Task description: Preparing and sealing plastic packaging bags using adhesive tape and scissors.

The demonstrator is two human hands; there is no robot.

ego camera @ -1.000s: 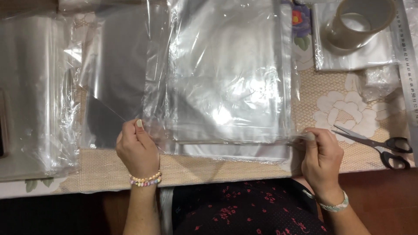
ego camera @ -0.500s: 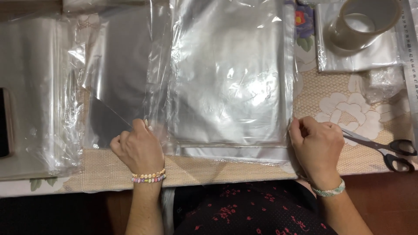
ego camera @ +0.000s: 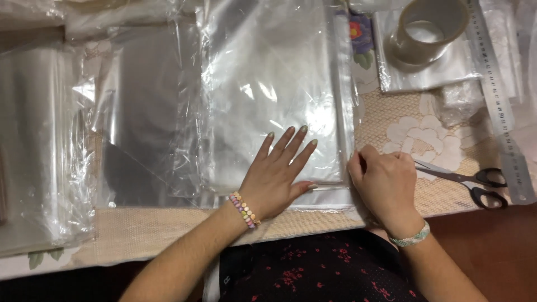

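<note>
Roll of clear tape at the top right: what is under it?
The roll of clear tape rests on a small clear plastic bag over the floral tablecloth. The bag's middle is covered by the roll.

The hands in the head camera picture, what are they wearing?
Both arms are bare, with no sleeves. The left hand has a bracelet of small multicoloured beads on its wrist, and its fingers have pale painted nails. The right hand has a woven light green and white wristband.
</note>
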